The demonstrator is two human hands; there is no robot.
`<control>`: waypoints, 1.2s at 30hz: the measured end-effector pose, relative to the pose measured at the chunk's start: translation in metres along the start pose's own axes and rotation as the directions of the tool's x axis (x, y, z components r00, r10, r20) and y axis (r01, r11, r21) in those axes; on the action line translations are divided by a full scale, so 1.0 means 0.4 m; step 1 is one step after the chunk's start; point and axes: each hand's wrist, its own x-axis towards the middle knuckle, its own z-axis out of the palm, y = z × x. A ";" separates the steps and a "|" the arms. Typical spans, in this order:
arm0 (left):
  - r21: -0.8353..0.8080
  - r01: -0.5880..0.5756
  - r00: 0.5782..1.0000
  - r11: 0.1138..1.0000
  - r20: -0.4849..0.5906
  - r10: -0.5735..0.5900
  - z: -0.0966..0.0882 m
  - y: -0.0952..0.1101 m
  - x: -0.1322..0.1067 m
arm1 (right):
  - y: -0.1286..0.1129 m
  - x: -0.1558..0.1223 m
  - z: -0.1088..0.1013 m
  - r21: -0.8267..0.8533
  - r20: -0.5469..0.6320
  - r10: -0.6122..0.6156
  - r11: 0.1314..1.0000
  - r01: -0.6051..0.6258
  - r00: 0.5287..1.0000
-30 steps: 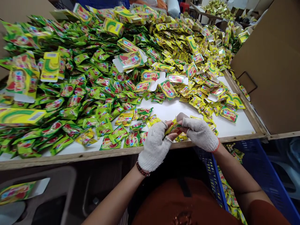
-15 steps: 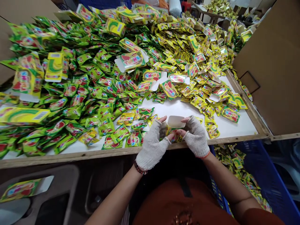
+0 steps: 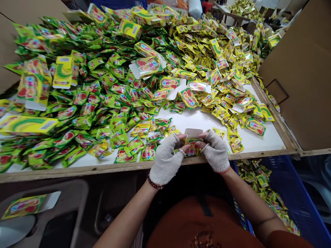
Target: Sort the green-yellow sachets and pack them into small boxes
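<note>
Both my hands wear white fingerless knit gloves and meet at the table's front edge. My left hand (image 3: 167,158) and my right hand (image 3: 216,150) pinch a small yellow-green carton (image 3: 192,143) between them, its pale top flap standing open. Green and red candy sachets (image 3: 152,137) lie just left of my left hand. A yellow sachet (image 3: 235,144) lies to the right of my right hand.
A huge heap of green sachets (image 3: 85,89) and yellow sachets (image 3: 222,58) covers the white table (image 3: 199,120), with flat cartons (image 3: 146,65) among them. A cardboard wall (image 3: 305,75) stands at right. A blue crate (image 3: 297,203) of filled packs sits lower right.
My hands have drawn close together round the carton and lifted it upright; its top flap has opened and now folds lower. The view has shifted slightly.
</note>
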 end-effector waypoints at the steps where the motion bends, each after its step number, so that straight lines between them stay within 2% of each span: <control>1: 0.078 -0.066 0.998 0.995 0.017 0.065 -0.008 0.002 0.003 | -0.006 0.004 -0.004 -0.049 0.028 -0.004 0.999 0.005 1.000; 4: 0.219 -0.213 0.977 0.952 0.055 0.206 -0.029 0.014 0.017 | -0.028 0.015 -0.014 -0.125 0.129 0.034 0.992 -0.018 0.991; 7: 0.233 -0.247 0.968 0.941 0.107 0.228 -0.036 0.027 0.031 | -0.039 0.024 -0.012 -0.125 0.188 0.037 0.992 -0.014 0.982; 9: 0.218 -0.195 0.977 0.956 0.129 0.170 -0.032 0.029 0.035 | -0.036 0.031 -0.007 -0.085 0.155 0.027 0.996 -0.014 0.987; 11: 0.137 -0.087 0.993 0.987 0.097 0.074 -0.023 0.022 0.036 | -0.032 0.039 -0.005 -0.070 0.138 0.023 0.997 -0.013 0.990; 13: -0.018 0.009 0.998 1.000 0.061 -0.008 -0.015 0.008 0.033 | -0.032 0.048 -0.008 -0.114 0.199 -0.009 0.993 0.032 0.980; 15: -0.114 0.025 0.998 0.993 0.052 -0.019 -0.014 -0.007 0.028 | -0.037 0.054 -0.014 -0.163 0.286 -0.075 0.979 0.125 0.955; 17: -0.042 -0.054 0.996 0.998 0.071 0.057 -0.020 -0.015 0.024 | -0.045 0.057 -0.022 -0.165 0.352 -0.134 0.965 0.202 0.926; 20: 0.140 -0.229 0.969 0.963 0.125 0.212 -0.038 -0.007 0.022 | -0.058 0.056 -0.030 -0.135 0.395 -0.184 0.958 0.255 0.900; 22: 0.166 -0.269 0.958 0.949 0.150 0.245 -0.047 0.011 0.025 | -0.067 0.055 -0.030 -0.154 0.395 -0.184 0.953 0.262 0.900; 24: 0.164 -0.227 0.966 0.960 0.166 0.200 -0.051 0.033 0.032 | -0.073 0.057 -0.027 -0.191 0.382 -0.171 0.947 0.259 0.908; 27: 0.172 -0.092 0.987 0.981 0.144 0.068 -0.052 0.061 0.044 | -0.080 0.063 -0.019 -0.212 0.350 -0.156 0.947 0.241 0.924; 29: 0.157 -0.018 0.992 0.987 0.128 -0.002 -0.051 0.071 0.048 | -0.084 0.066 -0.015 -0.210 0.330 -0.152 0.950 0.229 0.932; 31: 0.135 0.009 0.991 0.991 0.130 -0.027 -0.051 0.071 0.046 | -0.085 0.068 -0.015 -0.216 0.324 -0.144 0.951 0.222 0.935; 33: 0.141 -0.034 0.990 0.989 0.137 0.014 -0.054 0.062 0.038 | -0.080 0.066 -0.020 -0.223 0.345 -0.135 0.950 0.220 0.929; 36: 0.199 -0.243 0.966 0.949 0.139 0.218 -0.066 0.032 0.019 | -0.058 0.055 -0.036 -0.178 0.408 -0.203 0.939 0.295 0.890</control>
